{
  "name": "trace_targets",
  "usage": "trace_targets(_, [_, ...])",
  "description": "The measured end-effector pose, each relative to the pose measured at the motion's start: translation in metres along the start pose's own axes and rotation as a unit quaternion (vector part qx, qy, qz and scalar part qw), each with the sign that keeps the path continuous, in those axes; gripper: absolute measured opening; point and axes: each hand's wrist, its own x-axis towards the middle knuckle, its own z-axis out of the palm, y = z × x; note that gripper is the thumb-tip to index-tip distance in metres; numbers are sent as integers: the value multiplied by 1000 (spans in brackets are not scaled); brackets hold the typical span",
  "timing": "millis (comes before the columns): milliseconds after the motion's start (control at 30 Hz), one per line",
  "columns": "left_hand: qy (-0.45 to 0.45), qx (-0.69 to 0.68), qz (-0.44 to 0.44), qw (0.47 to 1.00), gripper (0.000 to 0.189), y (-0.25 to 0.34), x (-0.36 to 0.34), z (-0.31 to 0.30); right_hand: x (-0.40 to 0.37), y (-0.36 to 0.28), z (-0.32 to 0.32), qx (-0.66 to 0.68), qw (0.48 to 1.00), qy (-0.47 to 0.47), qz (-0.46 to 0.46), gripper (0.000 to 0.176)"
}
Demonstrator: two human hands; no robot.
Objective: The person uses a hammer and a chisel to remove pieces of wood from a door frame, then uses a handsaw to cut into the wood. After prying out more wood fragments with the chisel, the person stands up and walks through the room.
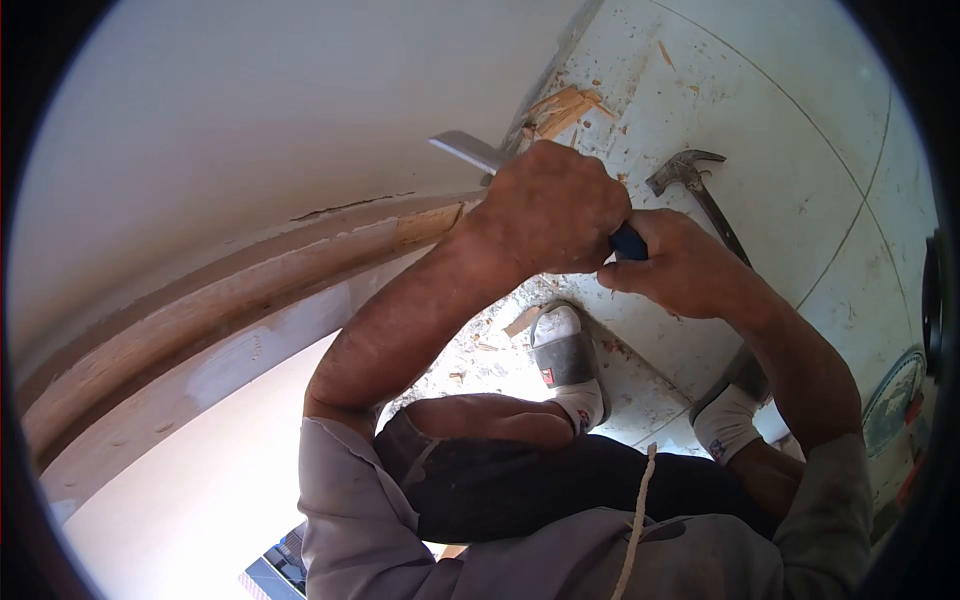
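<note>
A chisel-like tool with a flat metal blade (468, 150) and a dark blue handle (628, 243) is held across the view, its blade pointing left toward the wall. My left hand (562, 205) is wrapped round it between blade and handle end. Right beside it, my right hand (680, 262) closes on the end of the blue handle. Both hands touch or nearly touch. Under my left forearm runs a long wooden frame piece (230, 290) along the wall edge. Part of the tool is hidden inside my fingers.
A claw hammer (700, 190) lies on the tiled floor (780, 130) beyond my right hand. Splintered wood (568, 110) and debris lie by the wall corner (540, 80). My sandalled feet are below. A round disc (893, 403) is at the right, a blue box (275, 570) at the bottom left.
</note>
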Motion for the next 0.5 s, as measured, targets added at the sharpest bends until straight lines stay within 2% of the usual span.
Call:
trace_targets(33, [-17,-32,-10,999,13,5,-2,8,-2,9,2,6,1000,11,-4,28])
trace_targets(100, [-102,-104,-5,989,13,14,-15,22,-2,27,22,-74,993,-47,-82,30])
trace_targets(133, [-110,-128,-18,985,13,19,-22,27,-5,28,28,-47,996,-78,-27,33])
trace_targets(200, [-120,-149,-32,981,13,21,-29,28,-5,30,45,-48,996,-74,-31,34])
trace_targets(267, [-134,-106,-44,984,14,21,-32,25,-4,26,50,-55,996,-61,-38,36])
trace_targets(367, [-102,-140,-40,984,16,20,-38,24,-4,15,42,-85,992,-91,-19,35])
trace_targets(500, [-124,-147,-38,981,17,18,-46,27,-5,12,47,-125,986,-97,-50,34])
